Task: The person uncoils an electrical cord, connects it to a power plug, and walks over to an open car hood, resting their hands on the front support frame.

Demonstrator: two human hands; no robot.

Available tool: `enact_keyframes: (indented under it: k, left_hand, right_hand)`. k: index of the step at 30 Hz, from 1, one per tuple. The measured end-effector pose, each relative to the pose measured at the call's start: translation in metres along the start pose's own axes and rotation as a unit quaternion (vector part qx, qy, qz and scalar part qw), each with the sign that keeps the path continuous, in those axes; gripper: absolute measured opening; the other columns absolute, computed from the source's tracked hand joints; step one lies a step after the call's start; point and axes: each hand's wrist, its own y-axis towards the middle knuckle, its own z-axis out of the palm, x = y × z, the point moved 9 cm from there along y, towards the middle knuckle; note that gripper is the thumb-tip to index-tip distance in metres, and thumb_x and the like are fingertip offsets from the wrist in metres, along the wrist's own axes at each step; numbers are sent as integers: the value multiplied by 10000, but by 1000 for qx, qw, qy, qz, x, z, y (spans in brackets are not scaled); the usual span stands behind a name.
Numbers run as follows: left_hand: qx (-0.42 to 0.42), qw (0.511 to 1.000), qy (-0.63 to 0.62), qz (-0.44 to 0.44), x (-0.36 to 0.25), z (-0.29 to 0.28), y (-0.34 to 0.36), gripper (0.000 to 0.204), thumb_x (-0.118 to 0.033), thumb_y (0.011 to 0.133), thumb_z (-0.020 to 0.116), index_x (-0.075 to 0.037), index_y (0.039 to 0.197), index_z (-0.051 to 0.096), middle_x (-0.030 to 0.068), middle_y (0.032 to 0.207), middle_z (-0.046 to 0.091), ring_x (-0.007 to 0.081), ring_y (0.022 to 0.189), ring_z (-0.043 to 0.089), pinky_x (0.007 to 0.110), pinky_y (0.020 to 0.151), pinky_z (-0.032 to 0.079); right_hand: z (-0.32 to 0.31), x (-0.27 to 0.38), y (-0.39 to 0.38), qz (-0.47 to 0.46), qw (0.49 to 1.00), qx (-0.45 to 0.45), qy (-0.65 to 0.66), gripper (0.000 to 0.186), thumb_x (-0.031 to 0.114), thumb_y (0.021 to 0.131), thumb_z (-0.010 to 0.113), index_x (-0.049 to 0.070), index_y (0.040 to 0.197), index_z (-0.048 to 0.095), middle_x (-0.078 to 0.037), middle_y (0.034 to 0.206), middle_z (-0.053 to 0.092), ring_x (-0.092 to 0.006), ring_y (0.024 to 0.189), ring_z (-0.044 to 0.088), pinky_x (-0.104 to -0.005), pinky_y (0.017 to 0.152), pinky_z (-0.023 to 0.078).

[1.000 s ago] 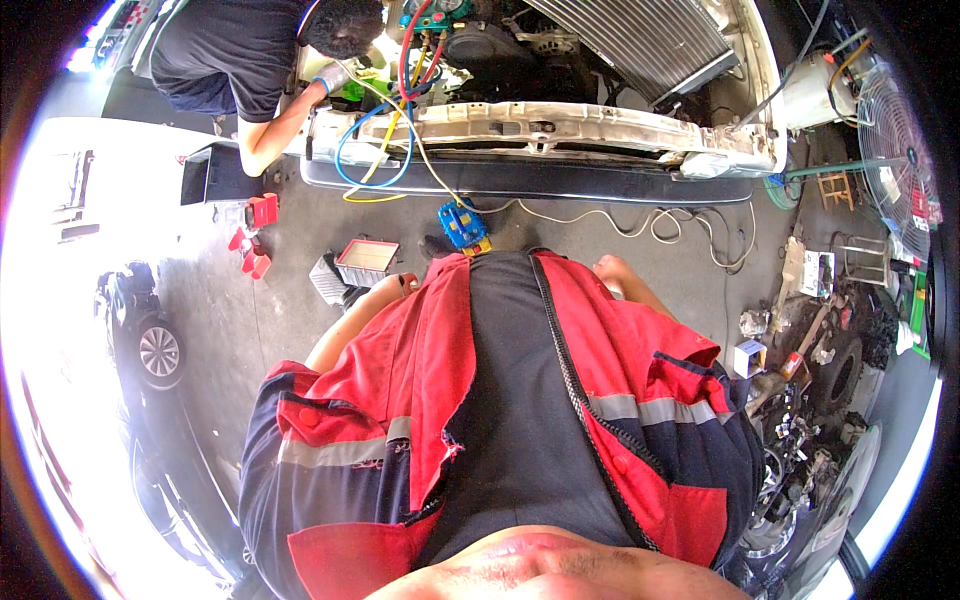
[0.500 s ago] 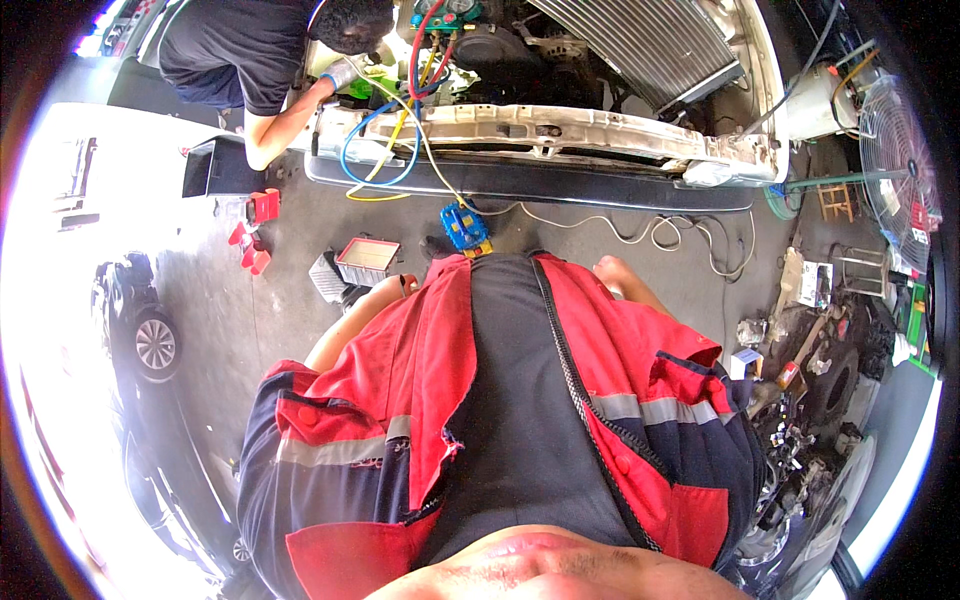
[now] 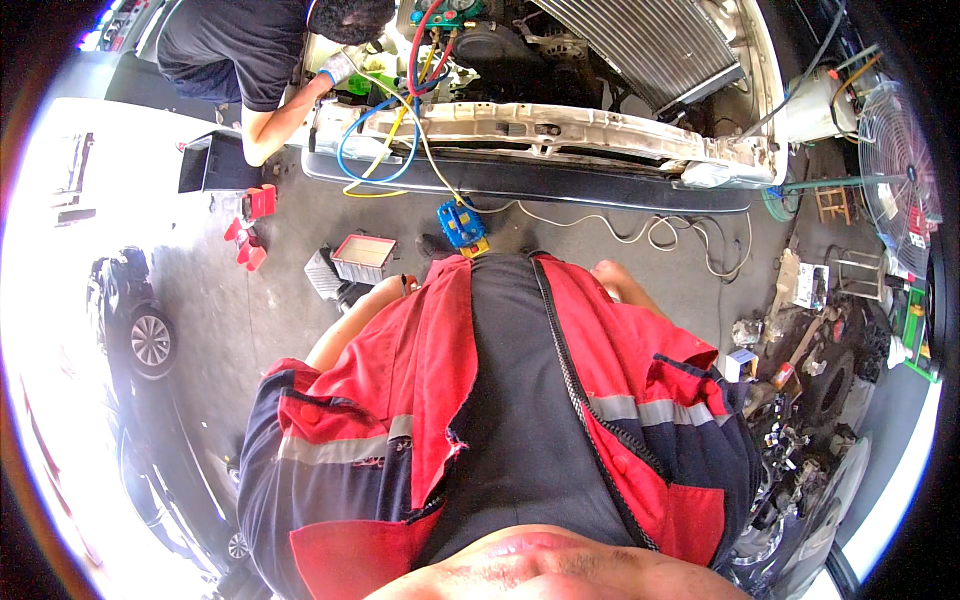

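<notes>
Both my arms hang at my sides, partly covered by my open red and navy jacket (image 3: 430, 330). My left hand (image 3: 398, 286) shows only in part beside the jacket's left edge, its fingers hidden. On the other side, my right hand (image 3: 608, 270) is mostly out of sight behind the jacket, and its fingers cannot be made out. Nearest my feet, a blue pump-like machine (image 3: 461, 224) with a yellow end stands on the floor. Close to my left hand lies a rectangular air filter (image 3: 364, 257) with a red rim. Neither hand visibly touches these things.
Ahead is a car's open front with a bumper bar (image 3: 540, 130) and a tilted radiator (image 3: 640, 50). A co-worker (image 3: 235, 50) leans in at the left near hoses and a gauge set (image 3: 445, 18). A pale cable (image 3: 600, 222) trails across the floor; a fan (image 3: 895, 170) stands right.
The surroundings have shifted very slightly left in the picture. My hands stay at my sides, and the co-worker's bent arm keeps nearly the same pose.
</notes>
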Motion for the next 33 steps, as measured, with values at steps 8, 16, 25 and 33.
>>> enact_keyframes:
  k: [8,16,25,33]
  left_hand:
    - [9,1000,9,-8,3,4,2,471,-482,917,543,-100,1166,664,227,1099,695,396,1062,661,469,873,523]
    - [24,999,32,-9,0,-1,5,470,-473,922,535,-94,1171,659,224,1108,694,392,1072,659,464,881,521]
    - [15,1000,12,-9,-16,-14,-9,481,-486,915,535,-109,1191,652,231,1126,687,395,1082,655,468,885,523]
    - [7,1000,-13,-8,-10,-13,-8,472,-457,902,549,-116,1216,639,243,1138,678,397,1096,649,464,892,522]
  right_hand:
    - [-18,23,-26,26,999,1,-32,428,359,934,511,-16,1017,700,-261,1090,670,-426,1054,641,-489,889,508]
    - [-10,17,-22,30,999,-20,9,422,360,927,522,-15,1012,699,-265,1086,666,-426,1049,643,-490,887,509]
    - [-11,16,-17,27,999,-22,-2,410,348,926,537,-11,1037,701,-263,1106,664,-429,1062,637,-496,910,507]
    - [-7,17,-8,18,1000,9,-9,417,349,919,545,-22,1033,699,-273,1107,659,-435,1059,637,-494,912,504]
